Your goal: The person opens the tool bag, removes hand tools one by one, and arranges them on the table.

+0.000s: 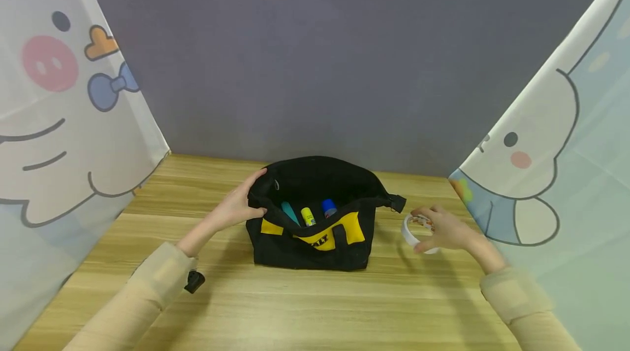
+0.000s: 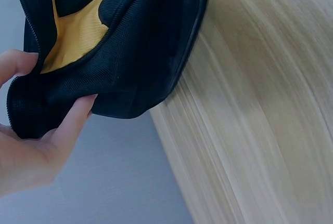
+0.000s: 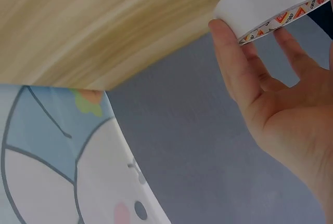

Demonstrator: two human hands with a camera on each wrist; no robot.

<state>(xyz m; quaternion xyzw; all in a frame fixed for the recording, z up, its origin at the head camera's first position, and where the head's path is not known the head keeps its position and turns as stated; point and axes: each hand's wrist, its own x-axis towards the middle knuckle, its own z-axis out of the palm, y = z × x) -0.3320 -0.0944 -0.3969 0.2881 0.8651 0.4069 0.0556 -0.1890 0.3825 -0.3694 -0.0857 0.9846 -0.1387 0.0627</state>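
Note:
A black and yellow tool bag stands on the table with its mouth wide open. My left hand grips the bag's left end at the rim; in the left wrist view, thumb and fingers pinch the black cloth by the zipper. To the right of the bag, my right hand holds a roll of white tape between thumb and fingers, above the tabletop. Printed labels line the inner core of the tape roll in the right wrist view. Inside the bag lie a teal item, a yellow tube and a blue-capped item.
The wooden table meets a grey wall at the back. Cartoon-printed cloths hang on the left and right. A zipper tab sticks out from the bag's right end. A black strap piece hangs by the left wrist.

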